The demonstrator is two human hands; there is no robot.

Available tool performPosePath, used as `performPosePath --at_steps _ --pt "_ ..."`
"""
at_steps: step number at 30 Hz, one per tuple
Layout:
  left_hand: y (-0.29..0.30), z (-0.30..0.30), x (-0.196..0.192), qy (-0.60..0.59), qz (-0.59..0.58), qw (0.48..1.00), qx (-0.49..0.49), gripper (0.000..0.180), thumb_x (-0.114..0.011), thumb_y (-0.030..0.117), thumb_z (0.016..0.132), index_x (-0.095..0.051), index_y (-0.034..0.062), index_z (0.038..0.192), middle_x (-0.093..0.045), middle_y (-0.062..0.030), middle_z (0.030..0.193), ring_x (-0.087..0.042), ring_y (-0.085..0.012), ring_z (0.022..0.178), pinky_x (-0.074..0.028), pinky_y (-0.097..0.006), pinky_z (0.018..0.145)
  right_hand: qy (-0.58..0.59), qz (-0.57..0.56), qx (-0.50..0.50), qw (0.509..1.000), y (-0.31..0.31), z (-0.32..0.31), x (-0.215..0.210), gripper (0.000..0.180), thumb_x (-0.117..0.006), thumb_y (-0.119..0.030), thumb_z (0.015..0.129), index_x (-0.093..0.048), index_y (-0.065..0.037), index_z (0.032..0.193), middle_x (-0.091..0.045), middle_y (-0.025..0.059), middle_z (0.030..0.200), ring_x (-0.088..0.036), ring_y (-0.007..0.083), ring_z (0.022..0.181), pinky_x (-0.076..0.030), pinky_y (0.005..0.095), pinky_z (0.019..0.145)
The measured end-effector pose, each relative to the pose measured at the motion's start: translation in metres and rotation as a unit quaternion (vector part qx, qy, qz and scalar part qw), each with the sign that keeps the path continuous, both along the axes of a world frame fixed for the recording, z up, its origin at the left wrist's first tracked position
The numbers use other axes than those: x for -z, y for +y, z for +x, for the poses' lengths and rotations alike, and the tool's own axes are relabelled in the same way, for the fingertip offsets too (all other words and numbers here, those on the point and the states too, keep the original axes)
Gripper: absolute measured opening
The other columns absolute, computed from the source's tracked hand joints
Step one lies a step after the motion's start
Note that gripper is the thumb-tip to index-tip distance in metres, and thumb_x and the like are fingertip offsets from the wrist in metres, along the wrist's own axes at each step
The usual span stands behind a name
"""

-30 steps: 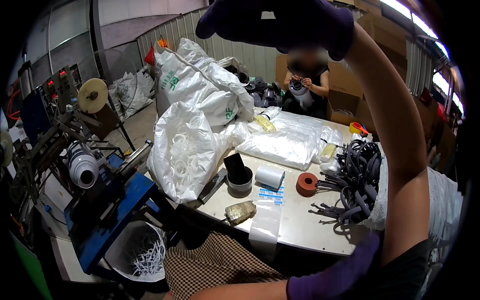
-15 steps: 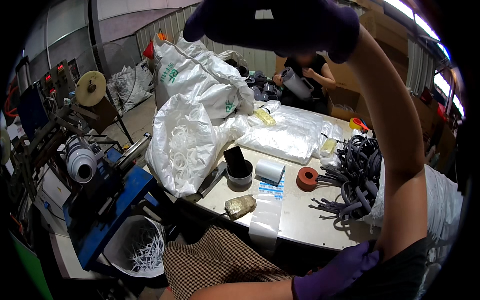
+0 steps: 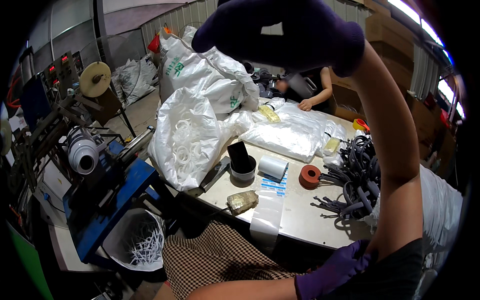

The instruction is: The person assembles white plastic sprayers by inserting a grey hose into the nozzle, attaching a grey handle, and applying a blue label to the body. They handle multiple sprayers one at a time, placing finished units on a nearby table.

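Observation:
My right arm is raised high on the right side. Its purple-gloved hand, my right hand (image 3: pixel 285 40), looms dark at the top edge, partly cut off. The fingers reach left with a small gap of light between them, and nothing shows in them. My left hand (image 3: pixel 330 272), also in a purple glove, crosses low in front of me to the right upper arm. Its fingers are curled against the hem of the black sleeve (image 3: pixel 395 272); the fingertips are partly hidden.
On the white table (image 3: pixel 305 217) are a clear film roll (image 3: pixel 273 167), red tape roll (image 3: pixel 310 177), phone in a grey cup (image 3: pixel 243 175), taped tool (image 3: pixel 242 202), dark straps (image 3: pixel 352 185) and bagged plastic (image 3: pixel 290 132). White sacks stand left. A co-worker's hand (image 3: pixel 306 104) rests across the table.
My right hand has come slightly lower in view. My left fingers have drawn in at the sleeve. Across the table, the co-worker's hand has come down onto the bagged plastic.

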State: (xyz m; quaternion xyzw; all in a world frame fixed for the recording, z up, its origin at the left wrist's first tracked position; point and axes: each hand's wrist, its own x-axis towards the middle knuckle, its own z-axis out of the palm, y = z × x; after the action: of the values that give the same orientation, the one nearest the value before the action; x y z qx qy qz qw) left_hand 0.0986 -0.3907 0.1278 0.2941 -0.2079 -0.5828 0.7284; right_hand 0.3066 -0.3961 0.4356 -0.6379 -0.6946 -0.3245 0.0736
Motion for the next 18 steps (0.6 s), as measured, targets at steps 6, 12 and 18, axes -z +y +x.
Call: performPosePath --at_steps 6,12,18 --pt "0.012 0.01 -0.02 -0.038 0.021 0.999 0.016 0.044 -0.065 0.023 0.101 -0.052 0.0046 0.138 -0.057 0.0043 0.087 -0.046 -0.0002 0.068 -0.038 -0.017 0.059 0.086 0.023 -0.013 0.996 -0.008 0.005 -0.003 0.018 -0.071 -0.01 0.092 -0.077 -0.006 0.109 -0.071 0.0053 0.084 -0.066 0.0108 0.066 -0.054 0.0259 0.06" --pt "-0.002 -0.006 -0.005 -0.017 0.006 0.999 -0.038 0.049 -0.065 0.026 0.102 -0.05 0.0028 0.142 -0.06 0.0056 0.089 -0.047 0.0007 0.07 -0.038 -0.016 0.061 -0.026 0.002 0.012 1.0 -0.003 -0.005 -0.009 0.018 -0.071 -0.009 0.09 -0.078 -0.008 0.107 -0.072 0.0045 0.084 -0.066 0.015 0.07 -0.056 0.0294 0.065" --pt "0.006 -0.002 -0.005 -0.015 -0.003 1.0 0.009 0.051 -0.062 0.026 0.104 -0.047 0.0013 0.146 -0.064 0.003 0.101 -0.053 -0.0009 0.08 -0.044 -0.017 0.071 -0.084 -0.014 -0.05 0.995 -0.007 0.003 -0.012 0.018 -0.07 -0.008 0.091 -0.078 -0.004 0.107 -0.073 0.0047 0.083 -0.065 0.0147 0.073 -0.054 0.03 0.064"
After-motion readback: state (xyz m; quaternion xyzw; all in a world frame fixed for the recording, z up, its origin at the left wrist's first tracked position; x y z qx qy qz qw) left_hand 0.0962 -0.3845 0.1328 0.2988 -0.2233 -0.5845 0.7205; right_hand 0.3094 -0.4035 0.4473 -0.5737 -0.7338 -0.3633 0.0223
